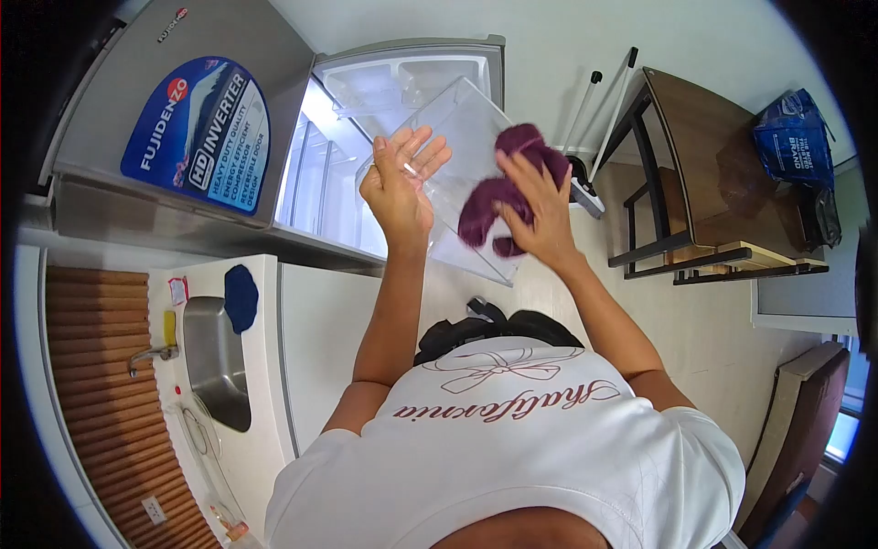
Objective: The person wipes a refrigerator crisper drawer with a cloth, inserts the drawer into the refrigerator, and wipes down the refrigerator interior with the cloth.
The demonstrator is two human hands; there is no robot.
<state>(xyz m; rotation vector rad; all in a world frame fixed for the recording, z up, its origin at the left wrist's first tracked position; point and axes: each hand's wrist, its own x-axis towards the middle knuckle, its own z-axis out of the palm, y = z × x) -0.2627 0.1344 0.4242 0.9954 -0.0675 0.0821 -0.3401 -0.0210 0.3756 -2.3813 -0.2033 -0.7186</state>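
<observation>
Left hand is palm-up, fingers spread, its hold unclear; right hand curls around bunched maroon fabric cloth. Between them, the clear plastic bin could tip if pressed unevenly.

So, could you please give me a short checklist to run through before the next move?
1. Fridge door open: ok.
2. Purple cloth held in the right hand: ok.
3. Left hand empty: cannot tell; a small white patch shows by its fingers.
4. Clear bin steadily supported: cannot tell; the hands partly hide it.
5. Clear bin dry: cannot tell from this view.
</observation>
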